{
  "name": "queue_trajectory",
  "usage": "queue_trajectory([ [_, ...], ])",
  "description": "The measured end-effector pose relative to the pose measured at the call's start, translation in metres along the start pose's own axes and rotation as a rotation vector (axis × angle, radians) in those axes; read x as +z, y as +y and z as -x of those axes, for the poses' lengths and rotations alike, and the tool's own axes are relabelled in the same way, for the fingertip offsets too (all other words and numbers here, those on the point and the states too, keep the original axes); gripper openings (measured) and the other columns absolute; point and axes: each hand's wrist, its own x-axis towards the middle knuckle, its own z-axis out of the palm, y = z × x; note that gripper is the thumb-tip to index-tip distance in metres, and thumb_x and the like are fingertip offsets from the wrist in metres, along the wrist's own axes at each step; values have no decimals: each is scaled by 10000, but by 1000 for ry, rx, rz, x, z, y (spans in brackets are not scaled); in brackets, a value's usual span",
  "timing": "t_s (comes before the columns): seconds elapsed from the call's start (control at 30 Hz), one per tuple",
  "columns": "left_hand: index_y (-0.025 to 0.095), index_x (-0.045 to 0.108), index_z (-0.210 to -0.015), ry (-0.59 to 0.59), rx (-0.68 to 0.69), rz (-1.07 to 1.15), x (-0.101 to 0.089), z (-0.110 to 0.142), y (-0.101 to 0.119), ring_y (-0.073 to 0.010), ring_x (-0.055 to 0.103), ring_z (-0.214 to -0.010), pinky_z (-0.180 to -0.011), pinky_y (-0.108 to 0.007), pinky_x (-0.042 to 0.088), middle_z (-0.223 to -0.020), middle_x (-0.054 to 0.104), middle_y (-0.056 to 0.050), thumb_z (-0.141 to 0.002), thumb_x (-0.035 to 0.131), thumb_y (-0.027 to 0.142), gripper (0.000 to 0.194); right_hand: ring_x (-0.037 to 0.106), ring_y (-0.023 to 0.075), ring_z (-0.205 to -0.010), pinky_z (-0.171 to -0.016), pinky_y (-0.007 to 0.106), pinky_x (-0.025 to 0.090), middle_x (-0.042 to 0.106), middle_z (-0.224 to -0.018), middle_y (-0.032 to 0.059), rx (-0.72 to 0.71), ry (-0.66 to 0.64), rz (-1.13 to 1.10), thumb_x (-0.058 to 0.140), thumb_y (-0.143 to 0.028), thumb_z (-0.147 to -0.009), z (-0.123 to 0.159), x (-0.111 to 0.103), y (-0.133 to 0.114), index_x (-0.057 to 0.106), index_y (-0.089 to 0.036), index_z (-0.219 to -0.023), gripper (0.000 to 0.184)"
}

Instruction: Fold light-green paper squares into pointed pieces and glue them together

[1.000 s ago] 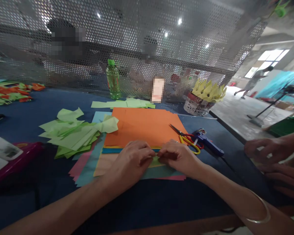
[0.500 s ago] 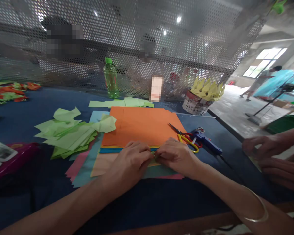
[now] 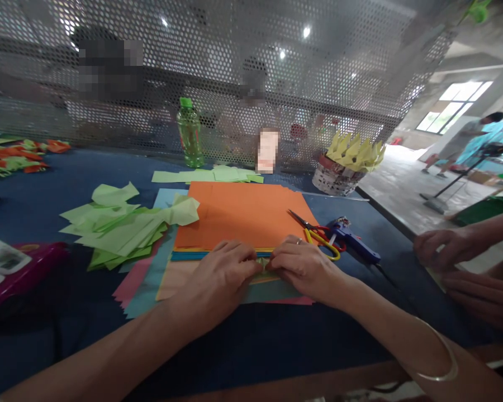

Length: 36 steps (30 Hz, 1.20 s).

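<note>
A paper slip point(image 3: 263, 262) is pinched in nearly closed fingertips by the left hand point(image 3: 226, 271) and the right hand point(image 3: 304, 265), over stacked sheets point(image 3: 243, 215); presumably light and easily creased, it is best held by opposite edges.

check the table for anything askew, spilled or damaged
Nothing appears spilled or damaged. It's just untidy: loose green slips lie in a crooked heap left of the orange sheets, one overlapping their edge, and the pink sheets lower in the pile fan out unevenly.
</note>
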Motion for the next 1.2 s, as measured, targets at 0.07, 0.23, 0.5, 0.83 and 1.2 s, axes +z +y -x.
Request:
queue_trajectory([
  [0.07, 185, 680, -1027, -30, 5, -31, 0, 1, 0, -228, 555, -891, -818, -382, 425, -965, 613, -57, -952, 473, 44, 262, 618, 178, -831, -797, 320, 484, 715, -879, 54, 2, -23, 20, 523, -42, -927, 1, -1, 0, 685, -182, -891, 217],
  [0.23, 183, 649, -1088, -94, 33, -134, -3, 3, 4, -255, 529, -905, -806, -412, 414, -998, 609, -67, -896, 452, -2, 331, 606, 192, -895, -816, 320, 496, 703, -928, 67, 14, -52, 39, 543, -13, -877, 1, -3, -2, 704, -174, -897, 228],
  [0.5, 186, 612, -1150, -138, 68, -246, -2, 8, 9, -273, 540, -965, -833, -437, 389, -1092, 627, -68, -836, 484, -19, 396, 566, 205, -870, -780, 340, 492, 673, -919, 80, -14, -96, 124, 477, 7, -827, 1, -5, -12, 667, -169, -795, 262],
  [0.83, 143, 626, -1138, -129, 124, -332, 1, 6, 11, -267, 551, -991, -892, -425, 382, -1100, 647, -93, -874, 547, 64, 287, 547, 223, -908, -801, 381, 453, 706, -943, 66, 53, 19, 250, 471, -49, -889, 5, -7, -6, 729, -206, -986, 317],
  [1.2, 165, 634, -1064, -143, 50, -307, -3, 2, 14, -257, 557, -957, -861, -416, 390, -1073, 656, -75, -851, 531, 50, 263, 530, 225, -920, -805, 394, 393, 678, -898, 53, -50, -202, 507, 556, -105, -900, 5, -2, -17, 676, -166, -909, 135],
])
